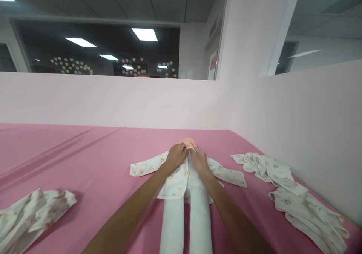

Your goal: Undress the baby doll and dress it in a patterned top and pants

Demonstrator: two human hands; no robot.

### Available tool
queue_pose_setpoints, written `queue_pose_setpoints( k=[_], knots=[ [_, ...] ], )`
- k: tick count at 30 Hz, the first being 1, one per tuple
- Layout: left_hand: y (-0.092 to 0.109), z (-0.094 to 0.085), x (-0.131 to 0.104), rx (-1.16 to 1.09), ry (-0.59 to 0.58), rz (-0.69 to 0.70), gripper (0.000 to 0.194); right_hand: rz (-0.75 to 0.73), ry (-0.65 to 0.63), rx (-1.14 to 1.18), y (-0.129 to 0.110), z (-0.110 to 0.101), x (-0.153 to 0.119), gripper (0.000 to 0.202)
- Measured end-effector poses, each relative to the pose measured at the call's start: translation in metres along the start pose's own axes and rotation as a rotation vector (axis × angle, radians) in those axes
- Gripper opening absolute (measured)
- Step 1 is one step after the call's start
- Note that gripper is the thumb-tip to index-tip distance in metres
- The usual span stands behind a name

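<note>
A baby doll [189, 141] lies on its back on the pink table [93, 159], head away from me. It wears a white printed jacket [147, 166] with sleeves spread out and white trousers [181, 216]. My left hand [175, 156] and my right hand [198, 159] meet at the jacket's collar, just under the doll's chin. Both pinch the jacket's front edges and a thin white tie there. The doll's chest is hidden by my hands.
A crumpled printed garment [31, 212] lies at the near left. More printed baby clothes [294, 193] lie at the right by the pale pink partition wall [311, 126]. A dark window sits above the back wall.
</note>
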State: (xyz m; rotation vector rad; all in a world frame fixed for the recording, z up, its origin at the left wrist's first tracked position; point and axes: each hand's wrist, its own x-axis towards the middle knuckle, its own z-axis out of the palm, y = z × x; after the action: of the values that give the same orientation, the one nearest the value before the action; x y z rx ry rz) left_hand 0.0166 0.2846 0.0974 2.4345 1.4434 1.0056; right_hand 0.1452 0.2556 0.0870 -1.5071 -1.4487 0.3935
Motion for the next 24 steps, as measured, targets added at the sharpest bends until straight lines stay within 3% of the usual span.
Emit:
queue_pose_setpoints(
  k=[11,18,24],
  knots=[
    [0.001,0.002,-0.002,0.027,-0.026,0.033,0.031,0.012,-0.025,-0.096,-0.007,0.001,0.007,0.032],
    [0.005,0.001,-0.005,-0.012,-0.021,-0.073,0.022,-0.067,-0.077,-0.147,-0.021,-0.002,-0.004,0.033],
    [0.008,-0.009,-0.002,-0.250,-0.059,-0.179,0.015,-0.098,-0.112,-0.214,-0.026,-0.004,-0.017,0.035]
  ],
)
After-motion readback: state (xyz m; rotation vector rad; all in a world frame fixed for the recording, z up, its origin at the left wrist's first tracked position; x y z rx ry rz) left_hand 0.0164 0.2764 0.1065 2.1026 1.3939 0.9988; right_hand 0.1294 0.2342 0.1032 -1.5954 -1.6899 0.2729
